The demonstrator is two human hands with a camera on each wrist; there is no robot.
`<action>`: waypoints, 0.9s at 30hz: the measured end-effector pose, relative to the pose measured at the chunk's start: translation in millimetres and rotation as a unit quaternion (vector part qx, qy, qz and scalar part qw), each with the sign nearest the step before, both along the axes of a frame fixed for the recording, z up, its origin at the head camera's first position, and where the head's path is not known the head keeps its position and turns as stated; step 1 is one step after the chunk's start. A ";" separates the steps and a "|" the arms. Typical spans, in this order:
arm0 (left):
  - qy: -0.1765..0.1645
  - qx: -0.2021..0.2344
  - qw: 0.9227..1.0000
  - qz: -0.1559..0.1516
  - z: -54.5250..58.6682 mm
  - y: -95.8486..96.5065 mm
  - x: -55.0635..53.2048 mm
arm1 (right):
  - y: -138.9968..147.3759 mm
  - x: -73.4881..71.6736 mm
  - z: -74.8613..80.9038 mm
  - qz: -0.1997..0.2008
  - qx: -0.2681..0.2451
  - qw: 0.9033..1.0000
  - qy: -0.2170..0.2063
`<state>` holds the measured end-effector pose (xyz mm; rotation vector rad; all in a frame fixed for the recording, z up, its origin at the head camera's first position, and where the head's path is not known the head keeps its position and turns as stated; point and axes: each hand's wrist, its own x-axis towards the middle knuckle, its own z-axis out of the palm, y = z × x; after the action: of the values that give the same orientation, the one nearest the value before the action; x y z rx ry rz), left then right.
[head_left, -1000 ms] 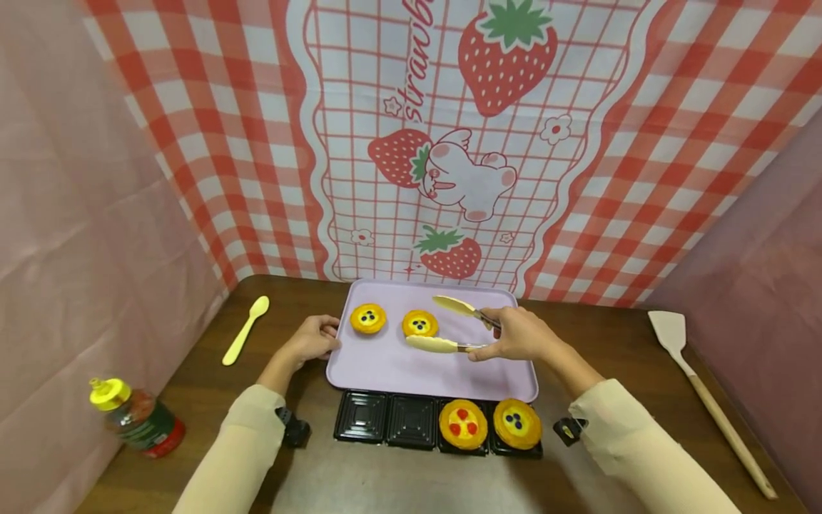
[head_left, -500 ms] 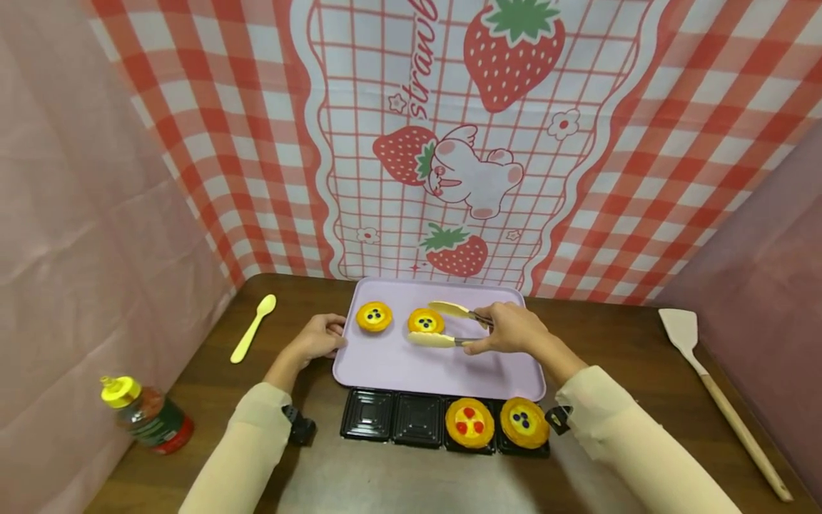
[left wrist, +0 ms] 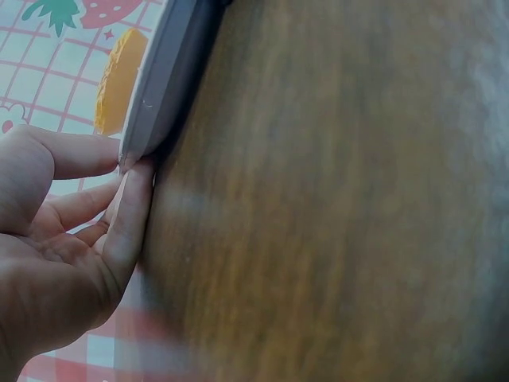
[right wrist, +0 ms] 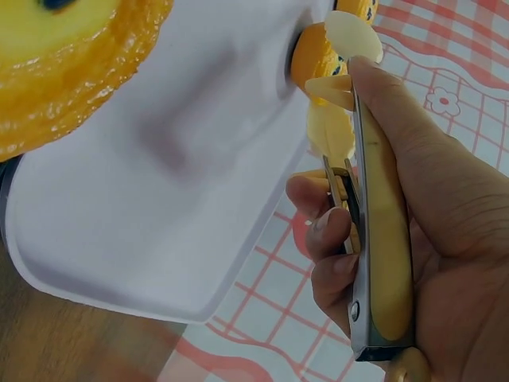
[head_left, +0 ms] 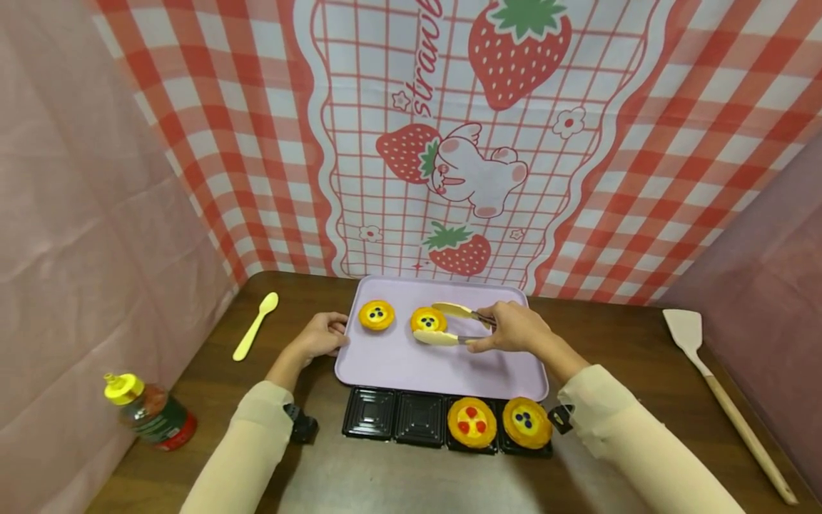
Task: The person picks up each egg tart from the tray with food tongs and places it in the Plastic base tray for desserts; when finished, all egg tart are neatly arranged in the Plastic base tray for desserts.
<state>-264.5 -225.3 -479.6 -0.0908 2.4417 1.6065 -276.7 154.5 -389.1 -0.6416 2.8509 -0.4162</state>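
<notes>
My left hand pinches the left rim of a lilac tray between thumb and finger, as the left wrist view shows. In my right hand is a pair of tongs with pale yellow tips, fingers wrapped round its handles. The tongs' spread tips stand on either side of the right-hand egg tart, topped with blue dots; whether they touch it I cannot tell. Another blue-dotted egg tart sits at the tray's left.
Before the tray lies a row of black square holders; the right two bear a red-dotted tart and a blue-dotted tart. A yellow spoon and a sauce bottle stand left, a spatula lies right.
The tongs' tips have come closer together around the right-hand tart on the tray. The whole head view has shifted slightly. My left hand stays at the tray's rim.
</notes>
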 end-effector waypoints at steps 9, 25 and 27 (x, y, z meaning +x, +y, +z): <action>0.001 -0.002 1.000 -0.002 0.8 0.9 0.7 | 2.0 0.3 -1.9 0.008 -0.005 1.000 0.003; 0.000 0.002 1.000 -0.003 3.0 1.6 2.2 | 6.8 3.3 7.1 0.010 -0.006 1.000 0.006; -0.001 -0.001 1.000 -0.001 3.3 1.2 3.3 | 8.6 3.8 10.2 0.009 -0.008 1.000 0.005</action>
<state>-261.1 -224.1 -476.3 -0.0897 2.4409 1.6024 -272.9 163.1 -378.8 -0.6725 2.8520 -0.4344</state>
